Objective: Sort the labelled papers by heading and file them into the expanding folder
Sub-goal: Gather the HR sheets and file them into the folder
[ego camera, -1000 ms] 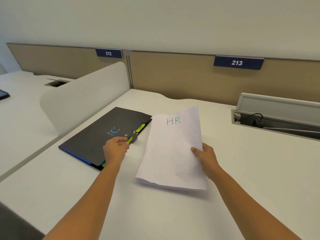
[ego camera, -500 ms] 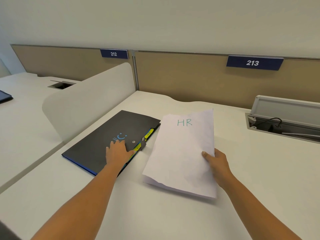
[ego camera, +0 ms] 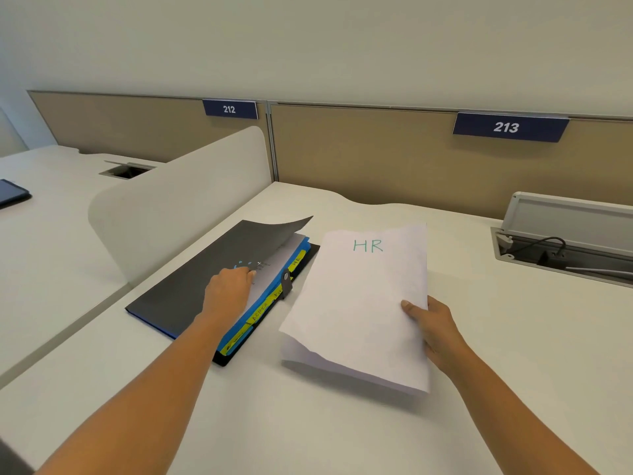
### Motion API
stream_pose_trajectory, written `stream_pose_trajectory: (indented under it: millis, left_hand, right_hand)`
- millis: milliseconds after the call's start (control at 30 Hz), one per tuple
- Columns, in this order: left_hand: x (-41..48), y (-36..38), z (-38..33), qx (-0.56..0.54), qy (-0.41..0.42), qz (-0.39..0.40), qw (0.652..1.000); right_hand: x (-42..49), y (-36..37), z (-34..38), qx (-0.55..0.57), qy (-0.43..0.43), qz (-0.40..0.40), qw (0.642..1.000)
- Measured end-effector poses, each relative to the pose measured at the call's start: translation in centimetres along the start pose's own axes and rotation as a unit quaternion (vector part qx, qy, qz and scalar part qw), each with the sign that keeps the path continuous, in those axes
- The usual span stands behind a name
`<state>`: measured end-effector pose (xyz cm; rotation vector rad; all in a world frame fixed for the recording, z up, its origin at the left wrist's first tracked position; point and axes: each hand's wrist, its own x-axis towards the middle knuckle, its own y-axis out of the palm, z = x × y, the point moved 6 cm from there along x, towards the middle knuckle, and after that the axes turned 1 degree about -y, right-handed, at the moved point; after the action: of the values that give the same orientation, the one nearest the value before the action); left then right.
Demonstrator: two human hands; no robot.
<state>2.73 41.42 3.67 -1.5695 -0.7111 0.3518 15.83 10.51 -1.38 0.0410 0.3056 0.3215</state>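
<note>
A dark grey expanding folder (ego camera: 191, 286) lies on the white desk, left of centre. Its front cover is lifted at the far right corner, showing blue dividers with yellow tabs (ego camera: 263, 306) and a grey strap closure (ego camera: 287, 285). My left hand (ego camera: 229, 289) grips the cover's right edge and raises it. My right hand (ego camera: 433, 329) pinches the right edge of a white paper headed "HR" (ego camera: 363, 303) in green. The sheet hovers just above the desk, right of the folder, with more white paper showing under its near edge.
A curved white divider panel (ego camera: 178, 207) stands left of the folder. An open cable tray with a black cord (ego camera: 561, 248) sits at the right rear. Beige partitions with signs 212 (ego camera: 229, 109) and 213 (ego camera: 507, 126) close the back. A dark tablet (ego camera: 12, 195) lies far left.
My left hand moved from the strap closure onto the cover and has lifted its far corner, exposing the dividers. The HR paper stayed in my right hand, shifting slightly right.
</note>
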Motion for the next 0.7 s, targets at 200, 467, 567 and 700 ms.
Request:
stream_pose_trajectory:
  millis: [200, 467, 567, 700]
  left_hand:
    - [-0.2, -0.2, -0.5, 0.043, 0.014, 0.002, 0.999]
    - [0.7, -1.1, -0.2, -0.024, 0.03, 0.007, 0.999]
    - [0.8, -1.3, -0.3, -0.018, 0.045, 0.021, 0.999]
    - [0.3, -1.6, -0.7, 0.024, 0.052, -0.008, 0.998]
  right_hand:
    - [-0.6, 1.2, 1.2, 0.04, 0.018, 0.053, 0.998]
    - [-0.4, 3.1, 4.4, -0.097, 0.072, 0.169, 0.978]
    - [0.3, 3.7, 5.6, -0.184, 0.081, 0.192, 0.961]
    - [1.0, 5.0, 7.4, -0.27, 0.069, 0.201, 0.939]
